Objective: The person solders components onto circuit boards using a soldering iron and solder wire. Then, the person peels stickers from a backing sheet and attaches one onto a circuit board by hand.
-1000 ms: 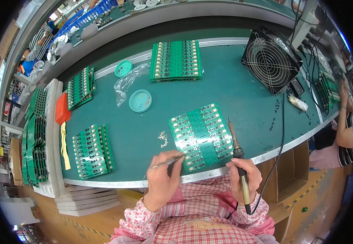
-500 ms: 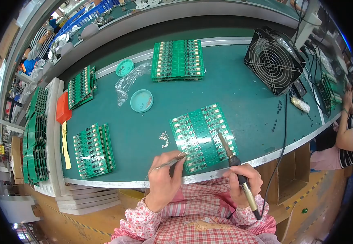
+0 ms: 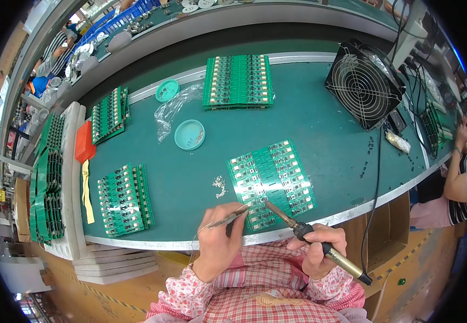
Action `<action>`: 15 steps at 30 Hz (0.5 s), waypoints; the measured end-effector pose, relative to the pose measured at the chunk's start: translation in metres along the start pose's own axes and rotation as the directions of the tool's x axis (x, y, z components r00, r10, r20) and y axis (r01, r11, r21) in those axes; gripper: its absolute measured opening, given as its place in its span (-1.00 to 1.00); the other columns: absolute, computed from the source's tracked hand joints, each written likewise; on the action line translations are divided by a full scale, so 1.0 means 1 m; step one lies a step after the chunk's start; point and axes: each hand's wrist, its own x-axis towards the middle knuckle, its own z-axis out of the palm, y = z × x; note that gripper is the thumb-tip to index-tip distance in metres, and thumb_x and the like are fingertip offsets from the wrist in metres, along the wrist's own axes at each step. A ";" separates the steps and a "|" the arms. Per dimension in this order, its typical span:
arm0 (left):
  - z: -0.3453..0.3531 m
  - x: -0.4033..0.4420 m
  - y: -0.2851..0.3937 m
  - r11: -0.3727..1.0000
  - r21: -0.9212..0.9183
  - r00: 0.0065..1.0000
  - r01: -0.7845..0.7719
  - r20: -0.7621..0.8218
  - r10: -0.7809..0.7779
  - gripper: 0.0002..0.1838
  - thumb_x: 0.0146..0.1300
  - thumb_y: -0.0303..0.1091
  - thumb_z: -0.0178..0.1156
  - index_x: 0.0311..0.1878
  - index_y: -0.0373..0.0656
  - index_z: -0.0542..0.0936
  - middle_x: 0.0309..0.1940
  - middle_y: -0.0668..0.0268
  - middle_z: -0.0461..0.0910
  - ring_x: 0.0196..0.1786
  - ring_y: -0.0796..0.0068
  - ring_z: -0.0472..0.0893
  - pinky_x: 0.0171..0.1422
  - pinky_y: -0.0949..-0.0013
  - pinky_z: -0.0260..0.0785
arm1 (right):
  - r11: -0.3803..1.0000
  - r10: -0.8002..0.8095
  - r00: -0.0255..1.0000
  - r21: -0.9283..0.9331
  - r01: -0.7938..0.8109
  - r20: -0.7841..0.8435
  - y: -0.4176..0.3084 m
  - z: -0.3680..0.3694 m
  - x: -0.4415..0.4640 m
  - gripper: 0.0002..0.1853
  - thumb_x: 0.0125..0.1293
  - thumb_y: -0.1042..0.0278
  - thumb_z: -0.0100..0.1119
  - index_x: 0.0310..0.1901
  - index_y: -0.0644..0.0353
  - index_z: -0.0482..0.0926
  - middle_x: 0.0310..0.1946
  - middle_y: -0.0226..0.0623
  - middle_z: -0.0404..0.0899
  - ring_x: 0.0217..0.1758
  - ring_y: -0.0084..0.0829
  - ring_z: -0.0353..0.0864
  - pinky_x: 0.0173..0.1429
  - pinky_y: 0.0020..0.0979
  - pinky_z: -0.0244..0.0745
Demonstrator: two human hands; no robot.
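A green circuit board panel (image 3: 270,180) with rows of small parts lies flat at the bench's front edge. My left hand (image 3: 218,237) is closed on a pair of tweezers (image 3: 227,219), their tips at the panel's lower left side. A thin wire loops down beside this hand. My right hand (image 3: 322,245) grips a soldering iron (image 3: 346,264) by its handle. The iron's tip points left, over the lower left part of the panel near the tweezers; whether it touches the board, I cannot tell. A small scatter of tiny pale components (image 3: 219,187) lies left of the panel.
More board stacks stand at the back (image 3: 238,81), the left (image 3: 125,199) and the far left. Two turquoise dishes (image 3: 189,134), plastic film (image 3: 169,116) and a red box (image 3: 85,141) are on the bench. A black fan (image 3: 360,86) stands right, near the iron's cord (image 3: 376,183). Another person (image 3: 457,185) sits far right.
My right hand has swung the soldering iron's tip left and down, from the panel's right column to its lower left part. The left hand has barely moved.
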 end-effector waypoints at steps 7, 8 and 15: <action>0.000 0.000 0.000 1.000 0.000 1.000 -0.003 -0.006 0.003 -0.80 0.23 -0.61 0.36 -0.08 -0.25 0.65 -0.16 0.16 0.72 -0.18 0.21 0.70 -0.09 0.28 0.53 | 0.998 -0.039 0.998 0.044 0.037 0.044 -0.002 0.003 0.005 -0.84 0.45 0.37 0.21 -0.07 0.26 0.52 -0.47 -0.23 0.77 -0.49 -0.39 0.77 -0.39 -0.39 0.65; 0.000 0.000 0.000 1.000 -0.003 1.000 -0.003 -0.009 0.003 -0.80 0.23 -0.61 0.36 -0.08 -0.25 0.65 -0.16 0.16 0.72 -0.18 0.21 0.70 -0.09 0.28 0.53 | 0.998 -0.040 0.998 0.046 0.038 0.049 -0.002 0.004 0.006 -0.84 0.45 0.37 0.21 -0.07 0.27 0.52 -0.47 -0.23 0.77 -0.49 -0.39 0.77 -0.39 -0.39 0.66; 0.000 -0.001 -0.001 1.000 0.003 1.000 -0.002 -0.009 0.002 -0.79 0.22 -0.61 0.36 -0.08 -0.24 0.66 -0.17 0.18 0.72 -0.20 0.20 0.69 -0.10 0.28 0.52 | 0.997 -0.068 0.996 0.037 0.066 0.057 -0.001 0.005 0.008 -0.84 0.45 0.40 0.21 -0.08 0.30 0.52 -0.46 -0.22 0.77 -0.48 -0.38 0.78 -0.39 -0.39 0.67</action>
